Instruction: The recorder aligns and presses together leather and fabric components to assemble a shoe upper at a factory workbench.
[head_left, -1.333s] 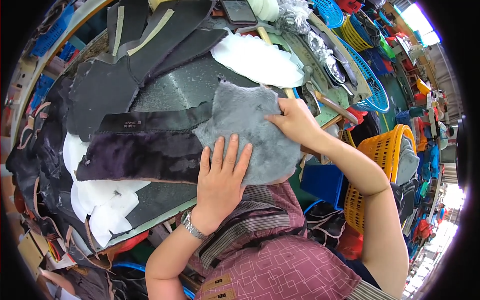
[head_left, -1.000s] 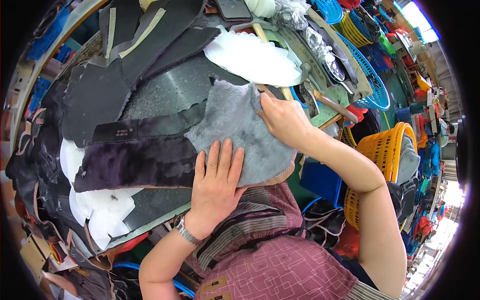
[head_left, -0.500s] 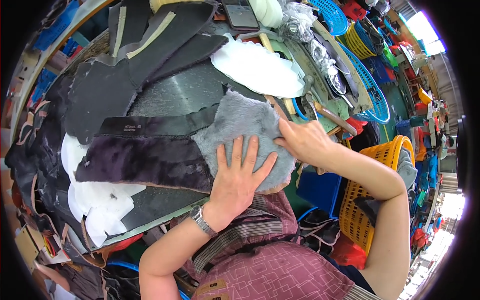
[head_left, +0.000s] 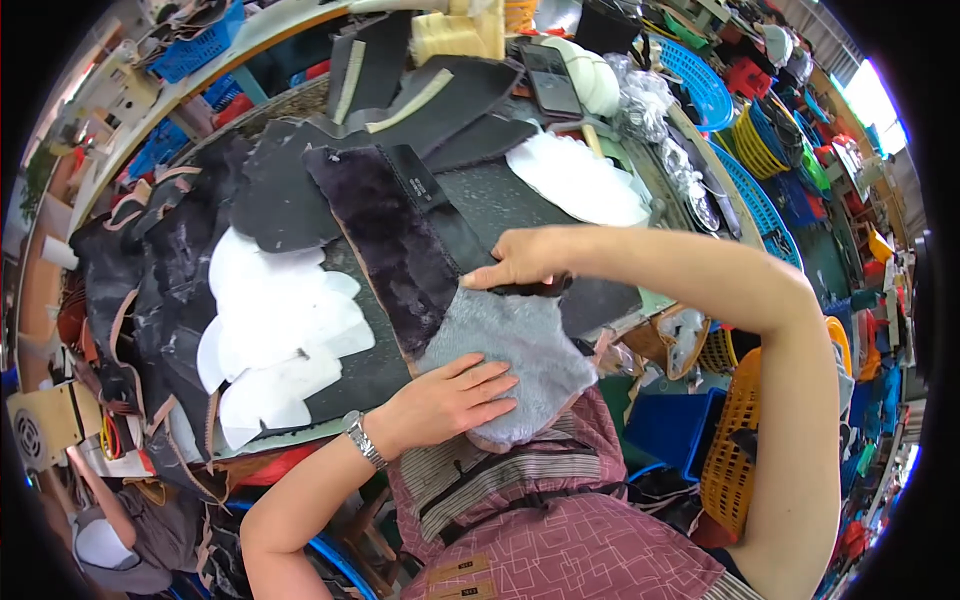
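Note:
A soft lining piece of grey fleece joined to a dark purple-black fur panel lies slantwise on the black tabletop, its grey end over the near edge against my apron. A smooth black strip runs along the panel's right side. My left hand, with a metal watch on the wrist, rests flat on the grey fleece, fingers stretched out. My right hand reaches across from the right and pinches the piece where the grey meets the dark part. Its fingertips are partly hidden beneath.
White scalloped sheets lie left of the piece, another white stack beyond it. Dark cut pieces and a phone are farther back. A yellow basket and a blue bin stand at the right. A person is at lower left.
The lining piece has turned, its dark end swinging away and its grey end coming nearer to me. My right hand has shifted from the grey edge to the seam.

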